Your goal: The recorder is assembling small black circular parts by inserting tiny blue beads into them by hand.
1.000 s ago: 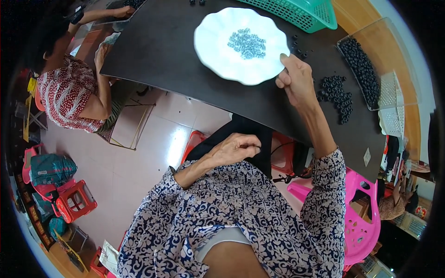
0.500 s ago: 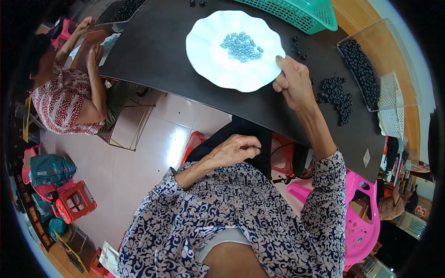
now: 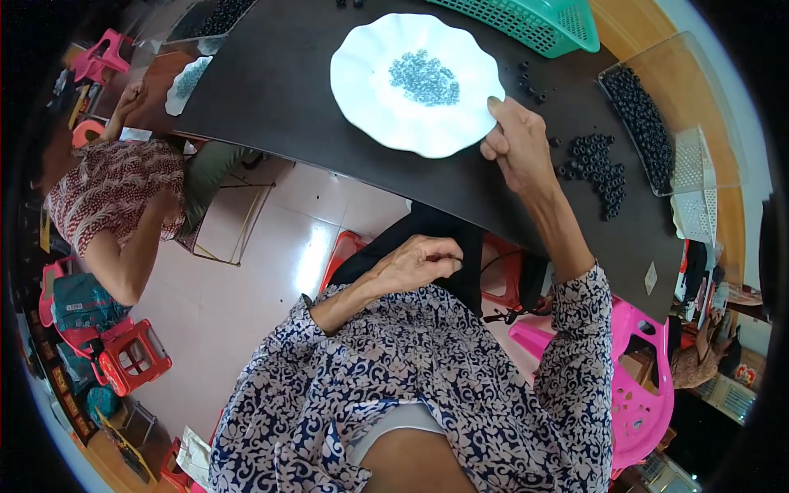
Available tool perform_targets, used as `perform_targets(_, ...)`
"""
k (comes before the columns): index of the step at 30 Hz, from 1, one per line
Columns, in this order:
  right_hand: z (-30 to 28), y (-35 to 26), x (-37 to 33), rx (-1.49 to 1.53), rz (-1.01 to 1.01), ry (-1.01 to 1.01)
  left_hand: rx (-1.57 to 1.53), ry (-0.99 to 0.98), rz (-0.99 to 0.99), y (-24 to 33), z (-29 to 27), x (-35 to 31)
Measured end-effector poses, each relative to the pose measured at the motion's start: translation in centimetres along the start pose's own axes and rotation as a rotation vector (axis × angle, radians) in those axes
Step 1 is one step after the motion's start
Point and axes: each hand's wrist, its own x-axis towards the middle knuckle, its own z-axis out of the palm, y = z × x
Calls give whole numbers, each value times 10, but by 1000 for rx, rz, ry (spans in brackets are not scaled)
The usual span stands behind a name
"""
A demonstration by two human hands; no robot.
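"Across the upper middle of the frame, what do you have?"

"Your scalloped white plate (image 3: 360, 86), over the dark surface (image 3: 279, 78), with small clear pieces (image 3: 424, 78) heaped in its middle. Whether its base touches down, I can't tell."

"How will it handle?"

"Light and stiff, I'd judge, smooth enough to slip, perhaps brittle. Those loose pieces could slide if you tip it, so hold it level. Your right hand (image 3: 522, 146) pinches the rim at its right side, thumb uppermost; a second hold on the opposite rim would steady it."

"And your left hand (image 3: 417, 261)?"

"At the centre of the frame, off the plate, fingers loosely curled; whether they hold anything, I can't tell."

"Farther out?"

"Loose black pieces (image 3: 593, 168) lie right of the plate, a clear tray (image 3: 708, 107) of more at upper right, a green basket (image 3: 575, 26) along the top edge, and a co-worker (image 3: 115, 185) at left."
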Motion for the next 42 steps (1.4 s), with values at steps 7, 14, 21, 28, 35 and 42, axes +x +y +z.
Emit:
perform_targets(7,-5,3,0,16,-14,-30,22,4,20,2,2,0)
perform_targets(14,5,-2,1,27,14,18,26,-21,-29,6,1,1)
perform_targets(21,10,2,-4,-16,-26,4,9,-20,6,7,1,-4)
perform_targets(28,7,3,-2,23,-31,-67,4,-22,-25,7,1,-7)
perform_targets(35,5,1,-2,-27,-19,-82,-26,-21,-14,5,2,-5)
perform_targets(42,6,1,-1,-16,-4,-84,1,-18,-2,4,3,-6)
